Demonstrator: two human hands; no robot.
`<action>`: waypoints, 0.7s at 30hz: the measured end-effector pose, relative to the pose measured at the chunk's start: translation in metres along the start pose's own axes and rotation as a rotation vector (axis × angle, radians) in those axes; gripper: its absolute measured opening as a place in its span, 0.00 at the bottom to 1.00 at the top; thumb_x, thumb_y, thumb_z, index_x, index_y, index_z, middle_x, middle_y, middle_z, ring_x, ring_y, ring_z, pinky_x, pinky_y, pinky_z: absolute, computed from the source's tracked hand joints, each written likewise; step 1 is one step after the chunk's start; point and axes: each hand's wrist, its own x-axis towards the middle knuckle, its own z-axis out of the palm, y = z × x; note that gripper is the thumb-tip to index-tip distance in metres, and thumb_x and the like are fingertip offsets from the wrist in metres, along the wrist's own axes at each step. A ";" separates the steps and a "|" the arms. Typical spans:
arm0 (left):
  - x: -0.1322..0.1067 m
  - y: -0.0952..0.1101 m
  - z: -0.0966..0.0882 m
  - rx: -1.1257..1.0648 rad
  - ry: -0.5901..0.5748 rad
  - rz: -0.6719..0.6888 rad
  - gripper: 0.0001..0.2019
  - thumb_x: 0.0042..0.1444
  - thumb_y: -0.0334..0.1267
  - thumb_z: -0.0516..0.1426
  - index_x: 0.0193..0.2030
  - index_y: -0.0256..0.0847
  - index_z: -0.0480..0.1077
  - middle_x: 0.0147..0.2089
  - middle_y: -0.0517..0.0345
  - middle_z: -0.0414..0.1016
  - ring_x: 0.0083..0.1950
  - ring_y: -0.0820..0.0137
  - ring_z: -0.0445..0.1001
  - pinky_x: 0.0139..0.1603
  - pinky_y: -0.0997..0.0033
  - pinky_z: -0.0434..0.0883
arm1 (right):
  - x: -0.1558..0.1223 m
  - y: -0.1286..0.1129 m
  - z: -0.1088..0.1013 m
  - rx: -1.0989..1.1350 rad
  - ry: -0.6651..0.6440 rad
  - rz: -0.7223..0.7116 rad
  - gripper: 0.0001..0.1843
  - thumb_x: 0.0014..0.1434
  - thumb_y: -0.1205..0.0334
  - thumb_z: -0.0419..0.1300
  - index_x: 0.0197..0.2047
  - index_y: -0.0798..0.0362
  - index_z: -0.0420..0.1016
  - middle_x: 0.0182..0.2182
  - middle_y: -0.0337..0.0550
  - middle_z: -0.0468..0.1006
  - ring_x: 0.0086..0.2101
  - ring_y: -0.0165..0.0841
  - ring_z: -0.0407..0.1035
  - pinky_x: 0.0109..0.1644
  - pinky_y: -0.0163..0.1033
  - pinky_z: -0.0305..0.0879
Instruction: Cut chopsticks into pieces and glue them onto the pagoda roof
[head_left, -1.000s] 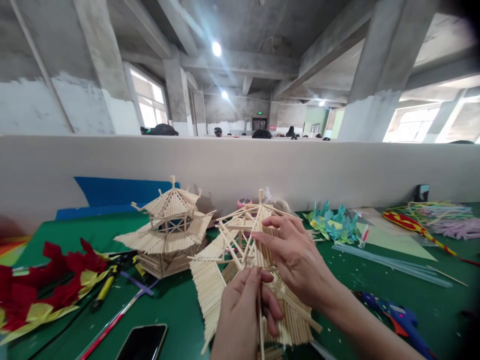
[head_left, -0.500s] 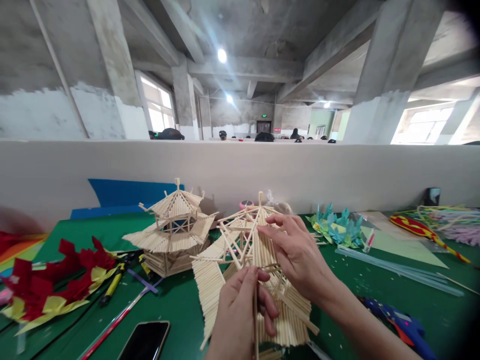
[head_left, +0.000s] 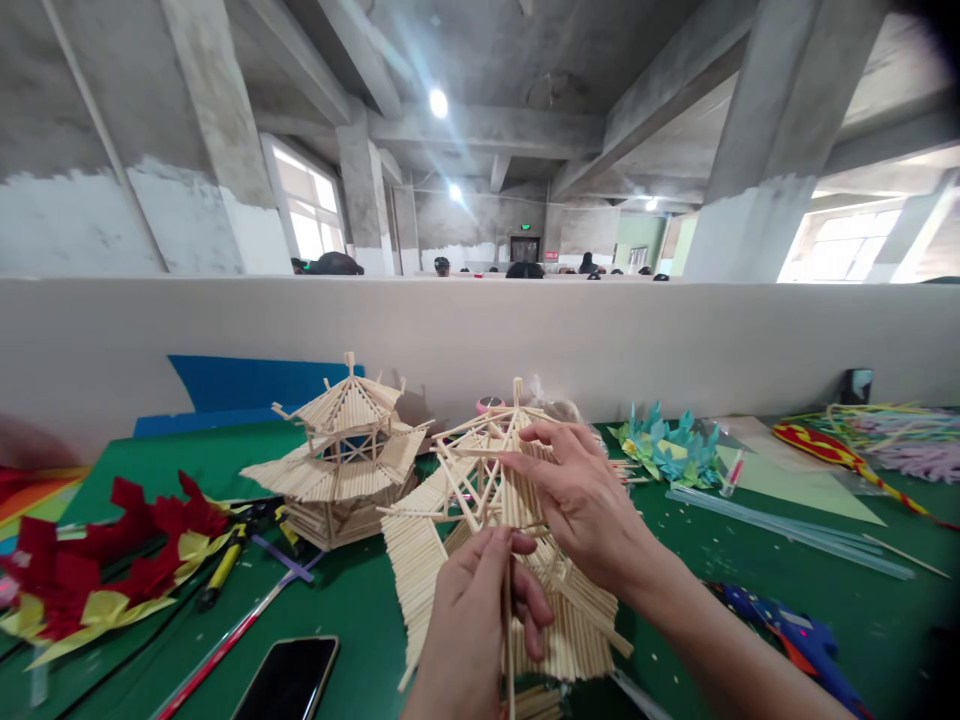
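A half-built pavilion of thin wooden sticks stands on the green table in front of me. My left hand is closed in a pinch on a single thin wooden stick held upright against the model's front. My right hand rests on the model's upper roof frame, its fingers curled around the sticks there. A finished stick pavilion stands just to the left.
Red and yellow paper flowers lie at the left, with pliers, a black phone near the front edge. Teal paper flowers, clear rods and a blue glue gun sit right. A low grey partition backs the table.
Both hands stay on the model with small shifts; the right hand's fingers slid slightly left along the roof frame. The view wobbled a little.
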 end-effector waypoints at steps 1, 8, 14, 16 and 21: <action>0.000 0.000 0.000 0.000 -0.002 -0.003 0.12 0.55 0.44 0.50 0.30 0.36 0.65 0.14 0.63 0.67 0.13 0.79 0.60 0.16 0.79 0.55 | 0.000 0.000 0.000 0.004 0.001 -0.001 0.19 0.55 0.73 0.50 0.47 0.46 0.69 0.47 0.45 0.65 0.47 0.39 0.55 0.48 0.46 0.57; -0.002 -0.001 -0.002 0.004 -0.025 -0.014 0.12 0.55 0.44 0.50 0.31 0.36 0.64 0.14 0.64 0.67 0.12 0.77 0.61 0.16 0.78 0.56 | -0.001 0.003 0.001 0.040 0.045 0.030 0.20 0.55 0.72 0.49 0.50 0.48 0.67 0.48 0.45 0.65 0.47 0.38 0.55 0.49 0.47 0.57; 0.000 0.002 -0.001 0.022 -0.017 -0.013 0.11 0.56 0.43 0.49 0.32 0.37 0.63 0.13 0.63 0.68 0.12 0.78 0.61 0.15 0.79 0.56 | -0.001 0.003 0.000 0.041 0.028 0.040 0.20 0.55 0.71 0.49 0.49 0.47 0.68 0.48 0.46 0.65 0.47 0.39 0.56 0.47 0.48 0.58; 0.000 0.002 -0.001 0.026 -0.019 -0.014 0.11 0.56 0.43 0.49 0.33 0.37 0.63 0.13 0.63 0.67 0.11 0.78 0.60 0.14 0.79 0.56 | -0.001 0.001 0.000 0.040 0.017 0.051 0.20 0.56 0.71 0.49 0.49 0.46 0.68 0.48 0.45 0.65 0.48 0.40 0.55 0.46 0.48 0.58; -0.001 0.002 -0.002 0.019 -0.021 -0.008 0.11 0.56 0.43 0.48 0.33 0.36 0.63 0.13 0.64 0.67 0.11 0.78 0.59 0.14 0.80 0.55 | -0.001 0.002 0.000 0.044 0.031 0.046 0.20 0.55 0.72 0.49 0.49 0.47 0.68 0.47 0.45 0.65 0.48 0.39 0.56 0.46 0.47 0.58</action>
